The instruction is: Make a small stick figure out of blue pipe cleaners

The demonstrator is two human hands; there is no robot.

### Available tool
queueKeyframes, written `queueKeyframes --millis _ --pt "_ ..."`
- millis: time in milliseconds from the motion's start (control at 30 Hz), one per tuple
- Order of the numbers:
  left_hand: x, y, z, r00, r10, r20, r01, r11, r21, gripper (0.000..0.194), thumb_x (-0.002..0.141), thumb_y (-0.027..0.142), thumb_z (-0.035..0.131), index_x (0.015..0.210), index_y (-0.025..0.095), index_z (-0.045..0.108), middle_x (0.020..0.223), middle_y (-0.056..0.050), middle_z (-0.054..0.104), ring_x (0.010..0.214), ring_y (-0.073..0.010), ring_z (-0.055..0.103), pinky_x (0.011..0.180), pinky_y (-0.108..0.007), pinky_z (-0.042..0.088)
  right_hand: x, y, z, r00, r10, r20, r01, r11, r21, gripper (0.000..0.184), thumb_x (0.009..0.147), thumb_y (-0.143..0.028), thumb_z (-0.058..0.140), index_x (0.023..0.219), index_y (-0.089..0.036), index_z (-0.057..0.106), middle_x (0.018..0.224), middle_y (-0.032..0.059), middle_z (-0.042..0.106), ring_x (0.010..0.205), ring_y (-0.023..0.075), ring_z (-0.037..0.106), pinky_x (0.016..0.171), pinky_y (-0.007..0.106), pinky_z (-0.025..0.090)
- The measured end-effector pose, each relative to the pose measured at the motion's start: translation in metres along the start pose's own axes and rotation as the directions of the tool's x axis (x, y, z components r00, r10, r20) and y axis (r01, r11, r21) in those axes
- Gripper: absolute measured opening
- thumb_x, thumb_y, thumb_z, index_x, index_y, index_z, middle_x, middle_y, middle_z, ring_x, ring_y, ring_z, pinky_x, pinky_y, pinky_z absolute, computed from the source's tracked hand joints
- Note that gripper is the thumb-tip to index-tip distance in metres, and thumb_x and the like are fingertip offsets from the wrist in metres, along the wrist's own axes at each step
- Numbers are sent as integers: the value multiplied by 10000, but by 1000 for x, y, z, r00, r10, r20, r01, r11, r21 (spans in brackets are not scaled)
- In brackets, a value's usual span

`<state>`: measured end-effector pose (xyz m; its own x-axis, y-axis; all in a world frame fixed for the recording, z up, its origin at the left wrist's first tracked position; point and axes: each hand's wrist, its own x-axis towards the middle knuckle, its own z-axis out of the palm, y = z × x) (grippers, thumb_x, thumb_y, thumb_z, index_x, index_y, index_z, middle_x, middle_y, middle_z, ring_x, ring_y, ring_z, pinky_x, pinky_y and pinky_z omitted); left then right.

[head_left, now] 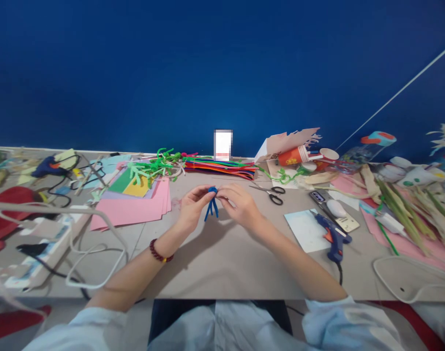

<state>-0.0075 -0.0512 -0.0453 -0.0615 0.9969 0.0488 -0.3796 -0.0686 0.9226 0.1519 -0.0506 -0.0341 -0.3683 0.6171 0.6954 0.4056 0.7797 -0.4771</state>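
Observation:
Blue pipe cleaners (212, 209), bunched at the top with their ends hanging down, are held above the middle of the table. My left hand (195, 204) pinches the bunch near its top, thumb and fingers closed. From the other side my right hand (237, 204) grips the same bunch between thumb and fingertips. Behind the hands lies a bundle of coloured pipe cleaners (220, 168). Scissors (273, 192) with black handles rest to the right of my right hand. Exactly how the blue strands are joined is hidden by my fingers.
A blue glue gun (336, 238) lies at right by a white card (305, 229) and a phone (317, 197). Pink paper sheets (134, 212) and green pipe cleaners (152, 168) are at left. A power strip (49, 256) with cables sits front left; a paper cup (293, 156) lies behind.

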Motion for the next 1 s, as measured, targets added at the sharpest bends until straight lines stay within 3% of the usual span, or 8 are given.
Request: queueKeyframes --millis 133,367,567,733,867,933,1000 --pt "-1 1 0 998 64 -11 -63 995 79 259 590 294 808 803 191 702 835 -23 713 771 -133 645 736 -253 522 0 -1 1 999 37 -32 -36 998 44 129 883 -199 496 910 -225 619 973 68 650 955 174 597 846 331 500" --pt "2 1 -5 995 64 70 -68 996 60 266 618 316 795 841 196 712 884 -47 720 818 -157 656 793 -282 523 3 -7 0 992 74 -99 -63 992 109 84 856 -221 541 870 -219 623 869 50 644 809 152 597 663 277 515" --pt "1 1 -3 995 60 82 -65 996 59 260 612 302 800 828 193 706 860 -42 715 802 -151 648 771 -269 519 1 -11 0 990 -18 -137 1 992 -124 123 856 -180 531 792 -209 632 813 53 662 791 160 597 713 302 495" --pt "-2 0 -1 993 51 108 -55 998 43 256 626 299 792 835 192 689 848 -35 701 790 -141 640 773 -266 512 -4 -12 -1 995 -71 -72 52 969 -240 146 863 -191 532 835 -227 670 809 62 680 770 183 591 691 333 471" --pt "-3 3 1 991 115 65 -123 986 117 262 638 323 781 836 188 673 862 -43 695 799 -151 638 753 -269 518 2 -14 -2 984 136 -115 -134 991 20 101 841 -271 574 836 -229 665 822 57 675 752 177 591 692 334 491" --pt "-4 4 1 985 159 72 -169 970 175 262 656 330 767 853 188 667 859 -46 691 796 -156 639 739 -272 521 6 -15 -4 943 312 -117 -284 936 209 110 809 -313 604 796 -215 653 785 47 657 699 159 582 635 306 496" --pt "-5 4 0 970 220 98 -239 938 253 252 677 322 751 876 191 668 860 -48 684 801 -159 637 749 -277 519 10 -15 -6 893 447 -40 -408 845 345 138 777 -330 627 731 -201 640 754 37 640 685 146 579 606 279 488"
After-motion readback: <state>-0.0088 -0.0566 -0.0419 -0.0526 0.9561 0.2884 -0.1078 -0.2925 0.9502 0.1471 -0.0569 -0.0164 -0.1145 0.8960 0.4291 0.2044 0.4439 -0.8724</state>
